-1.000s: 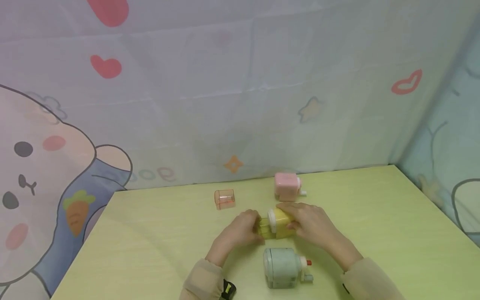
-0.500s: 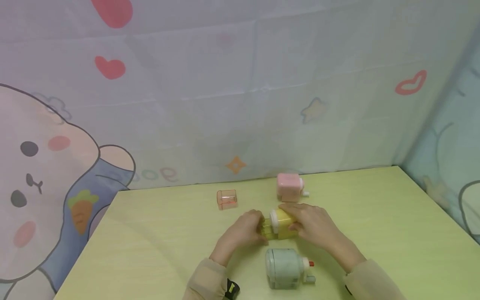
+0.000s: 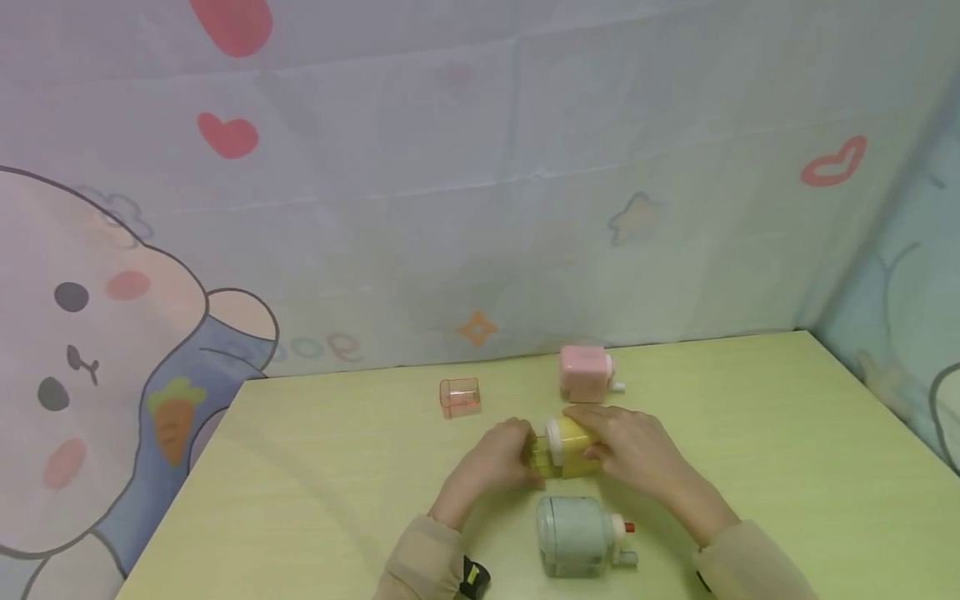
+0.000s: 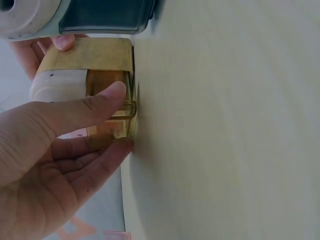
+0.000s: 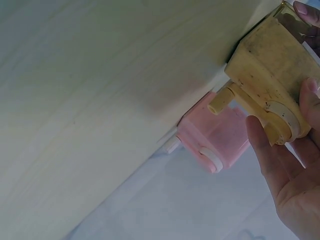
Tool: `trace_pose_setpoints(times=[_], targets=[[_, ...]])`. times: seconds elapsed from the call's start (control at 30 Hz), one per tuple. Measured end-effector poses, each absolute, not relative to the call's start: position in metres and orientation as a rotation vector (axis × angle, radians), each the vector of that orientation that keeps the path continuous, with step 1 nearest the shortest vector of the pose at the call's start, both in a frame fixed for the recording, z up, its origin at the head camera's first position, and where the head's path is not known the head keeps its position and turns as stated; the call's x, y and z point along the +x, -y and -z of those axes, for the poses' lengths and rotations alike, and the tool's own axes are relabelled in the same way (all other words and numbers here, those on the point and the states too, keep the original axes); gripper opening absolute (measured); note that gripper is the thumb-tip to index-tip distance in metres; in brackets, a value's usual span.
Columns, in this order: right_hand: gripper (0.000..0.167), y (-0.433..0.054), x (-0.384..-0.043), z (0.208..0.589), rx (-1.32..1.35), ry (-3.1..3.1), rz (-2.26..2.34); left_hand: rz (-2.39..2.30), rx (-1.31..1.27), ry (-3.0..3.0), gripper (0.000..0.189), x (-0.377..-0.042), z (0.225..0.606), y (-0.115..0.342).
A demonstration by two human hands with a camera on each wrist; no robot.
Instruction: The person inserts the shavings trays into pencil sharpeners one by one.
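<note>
A yellow hand-crank pencil sharpener [image 3: 579, 457] with a white ring lies on the table between both hands. My left hand [image 3: 491, 462] pinches its clear yellow shavings drawer [image 3: 540, 464], thumb on one side and fingers on the other. That drawer [image 4: 104, 82] sticks partly out of the body in the left wrist view. From the other end, my right hand [image 3: 633, 446] grips the sharpener's body, thumb and fingers over its sides. The sharpener's crank [image 5: 220, 102] shows beside the right fingers in the right wrist view.
A grey-green crank sharpener [image 3: 576, 537] lies nearer the person, just in front of the yellow one. Behind it stands a pink sharpener [image 3: 583, 375]. A clear pink drawer [image 3: 460, 400] lies to the left of that, near the back edge. A printed cloth [image 3: 390, 208] hangs behind the table.
My left hand has moved slightly right toward the sharpener's body, and a little less of the drawer shows. The right hand keeps its grip. The head view has shifted slightly.
</note>
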State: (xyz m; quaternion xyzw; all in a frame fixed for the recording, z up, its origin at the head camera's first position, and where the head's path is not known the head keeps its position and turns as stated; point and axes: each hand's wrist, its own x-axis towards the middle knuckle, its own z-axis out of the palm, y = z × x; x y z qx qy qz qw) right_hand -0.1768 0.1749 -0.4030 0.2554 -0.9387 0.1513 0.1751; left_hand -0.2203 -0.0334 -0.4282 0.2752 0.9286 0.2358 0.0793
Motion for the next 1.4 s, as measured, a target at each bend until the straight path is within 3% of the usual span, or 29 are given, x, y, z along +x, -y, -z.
trace_pose_setpoints(times=[1.4], targets=[[0.057,-0.172,-0.176,0.403,0.711,2.636,-0.413,-0.731,0.799,-2.781,0.037,-0.218,0.428,0.023]])
